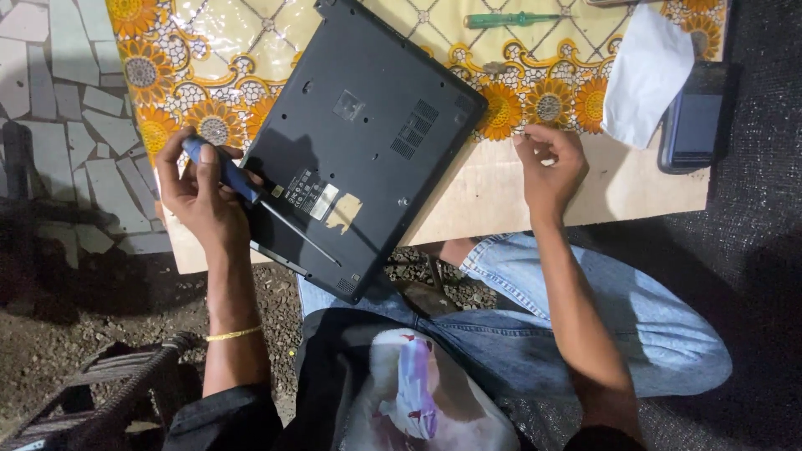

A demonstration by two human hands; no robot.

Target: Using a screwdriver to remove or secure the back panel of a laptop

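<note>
A black laptop (359, 142) lies upside down and turned at an angle on a low wooden table (493, 196), its near corner hanging over the table's edge. My left hand (200, 192) grips a blue-handled screwdriver (230, 175); its thin shaft slants across the laptop's base toward the near corner. My right hand (550, 163) rests on the table to the right of the laptop with the fingers curled and pinched together. Whether something small is between them I cannot tell.
A flowered yellow cloth (535, 92) covers the far part of the table. On it lie a green-handled screwdriver (510, 18) and a white paper (643, 71). A dark phone (693, 117) sits at the right edge. My jeans-clad knees are below the table, over gravel ground.
</note>
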